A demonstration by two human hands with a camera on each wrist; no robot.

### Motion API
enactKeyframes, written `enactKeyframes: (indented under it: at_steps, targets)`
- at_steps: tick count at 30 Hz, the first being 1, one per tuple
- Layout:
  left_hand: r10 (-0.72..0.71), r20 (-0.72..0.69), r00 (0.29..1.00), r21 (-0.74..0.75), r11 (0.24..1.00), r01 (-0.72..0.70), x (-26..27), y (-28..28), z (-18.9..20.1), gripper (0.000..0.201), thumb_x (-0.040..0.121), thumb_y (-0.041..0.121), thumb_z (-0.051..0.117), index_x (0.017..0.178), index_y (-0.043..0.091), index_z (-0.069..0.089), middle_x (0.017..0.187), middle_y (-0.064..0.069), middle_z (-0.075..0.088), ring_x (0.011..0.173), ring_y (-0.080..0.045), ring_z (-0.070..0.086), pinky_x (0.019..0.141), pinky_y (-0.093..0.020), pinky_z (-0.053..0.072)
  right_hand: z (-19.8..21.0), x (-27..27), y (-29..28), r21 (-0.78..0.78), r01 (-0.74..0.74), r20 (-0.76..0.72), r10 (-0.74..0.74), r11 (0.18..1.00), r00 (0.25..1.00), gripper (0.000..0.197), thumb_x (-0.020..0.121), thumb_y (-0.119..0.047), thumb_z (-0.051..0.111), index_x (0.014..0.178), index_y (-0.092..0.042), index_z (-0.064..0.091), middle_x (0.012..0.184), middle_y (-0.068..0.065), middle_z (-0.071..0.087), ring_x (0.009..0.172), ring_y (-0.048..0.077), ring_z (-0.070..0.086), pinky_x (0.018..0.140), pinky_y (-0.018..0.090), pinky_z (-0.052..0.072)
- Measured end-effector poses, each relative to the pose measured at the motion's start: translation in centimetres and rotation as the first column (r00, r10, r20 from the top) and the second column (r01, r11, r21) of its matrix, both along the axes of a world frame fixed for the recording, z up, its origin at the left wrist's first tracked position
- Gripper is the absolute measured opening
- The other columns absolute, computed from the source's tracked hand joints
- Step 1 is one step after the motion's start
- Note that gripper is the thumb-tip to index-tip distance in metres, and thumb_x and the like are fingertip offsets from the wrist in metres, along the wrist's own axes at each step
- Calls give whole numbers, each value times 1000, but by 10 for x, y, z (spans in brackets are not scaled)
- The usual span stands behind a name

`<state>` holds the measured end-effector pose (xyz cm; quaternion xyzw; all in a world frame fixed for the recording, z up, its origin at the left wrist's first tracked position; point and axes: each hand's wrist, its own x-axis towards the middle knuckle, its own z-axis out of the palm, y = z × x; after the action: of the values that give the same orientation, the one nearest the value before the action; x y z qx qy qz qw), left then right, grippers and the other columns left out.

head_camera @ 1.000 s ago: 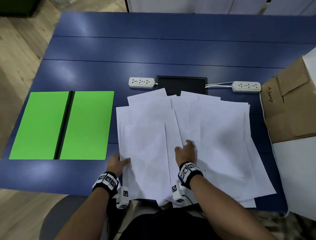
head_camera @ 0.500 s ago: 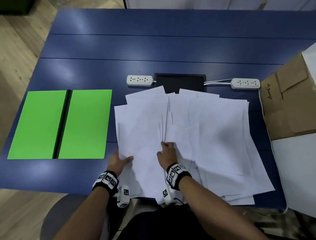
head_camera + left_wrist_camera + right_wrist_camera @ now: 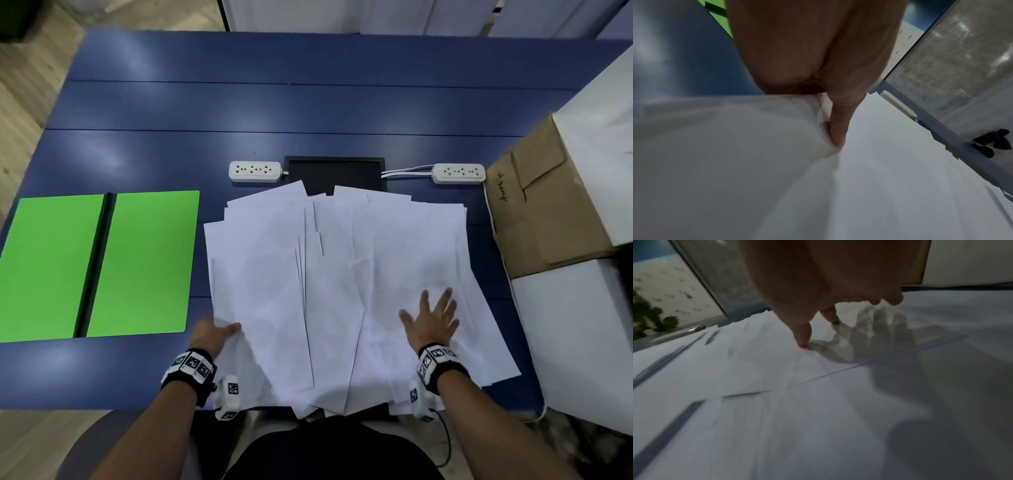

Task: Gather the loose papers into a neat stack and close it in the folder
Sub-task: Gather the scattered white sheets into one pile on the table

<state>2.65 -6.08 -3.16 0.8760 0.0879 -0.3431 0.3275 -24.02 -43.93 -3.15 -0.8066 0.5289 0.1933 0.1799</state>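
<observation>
Several loose white papers (image 3: 342,274) lie fanned out over the middle of the blue table (image 3: 308,109), and their near ends hang over the front edge. The green folder (image 3: 144,263) lies open and flat to their left, with a dark spine (image 3: 97,263) down its middle. My left hand (image 3: 222,330) pinches the left edge of the papers (image 3: 900,162); its thumb (image 3: 837,129) presses on top and the fingers are hidden underneath. My right hand (image 3: 428,308) is spread flat over the right part of the pile, its thumb tip (image 3: 804,342) touching a sheet (image 3: 818,418).
Two white power strips (image 3: 255,171) (image 3: 459,173) and a black panel (image 3: 334,171) sit just behind the papers. A brown cardboard box (image 3: 544,212) and white boxes (image 3: 582,342) stand along the right side. Bare tabletop stretches behind the strips.
My right hand slid sheets leftward to the middle of the pile, then moved out to the right part and spread its fingers. My left hand stayed at the pile's left edge.
</observation>
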Motion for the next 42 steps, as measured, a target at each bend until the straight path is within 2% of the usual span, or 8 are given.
enactKeyframes:
  at_steps: [5, 7, 9, 15, 23, 29, 35, 42]
  targets:
    - [-7, -29, 1000, -36, 999, 6, 1, 3, -2, 31, 80, 16, 82, 99, -5, 70, 94, -20, 72, 86, -33, 68, 77, -38, 52, 1, -16, 9, -35, 48, 153, -42, 998, 987, 53, 90, -11, 68, 139, -18, 49, 169, 7, -6, 156, 29, 3, 125, 55, 9]
    - [-19, -21, 1000, -29, 999, 19, 2, 4, -2, 30, 79, 16, 82, 98, -5, 70, 94, -21, 73, 87, -36, 70, 76, -39, 53, 6, -13, 0, -49, 198, 230, -181, 979, 956, 48, 89, -17, 71, 133, -13, 53, 168, 10, 8, 155, 28, 11, 124, 56, 13]
    - [-26, -17, 1000, -27, 999, 26, 1, 3, -3, 29, 80, 14, 82, 97, -7, 70, 92, -22, 72, 88, -37, 70, 74, -38, 52, 11, -8, -11, -45, 277, 233, -259, 960, 937, 70, 86, -35, 75, 143, -10, 43, 166, 12, 15, 154, 31, 15, 123, 58, 14]
    - [-45, -21, 999, -7, 999, 45, 5, 6, -6, 31, 79, 17, 83, 97, -5, 70, 93, -22, 73, 84, -35, 70, 74, -41, 54, 21, 1, -47, -62, 303, 2, -303, 951, 953, 100, 67, -51, 86, 146, -13, 37, 145, 17, 44, 134, 38, 41, 107, 54, 34]
    - [-35, -19, 999, -2, 999, 35, 4, 5, -6, 31, 79, 16, 83, 99, -4, 70, 94, -21, 72, 82, -32, 68, 73, -38, 52, 30, -16, -70, 0, 271, 134, -269, 963, 954, 45, 89, -21, 72, 129, -7, 57, 126, 16, 65, 112, 39, 63, 85, 44, 55]
    - [-32, -13, 999, -11, 999, 32, 4, 6, -9, 33, 79, 15, 83, 103, -4, 69, 97, -21, 73, 86, -34, 69, 76, -41, 53, 27, -33, -75, 39, 345, 183, -346, 938, 920, 48, 93, -13, 63, 139, -8, 48, 119, 24, 65, 94, 39, 65, 70, 40, 54]
    - [-33, -11, 999, -19, 999, 33, 4, 7, -11, 33, 80, 16, 82, 103, -4, 70, 97, -21, 73, 86, -34, 69, 75, -40, 54, 13, -37, -85, 260, 428, 232, -487, 865, 842, 50, 86, -18, 73, 130, 0, 60, 124, 18, 68, 113, 37, 64, 100, 46, 52]
    - [-22, 0, 1000, -38, 999, 22, 3, 7, -12, 31, 79, 13, 82, 103, -5, 70, 99, -23, 73, 90, -35, 69, 80, -41, 53, 35, 32, -99, 233, 439, 394, -497, 868, 773, 50, 92, -15, 66, 136, 3, 53, 141, 23, 55, 126, 42, 56, 105, 44, 48]
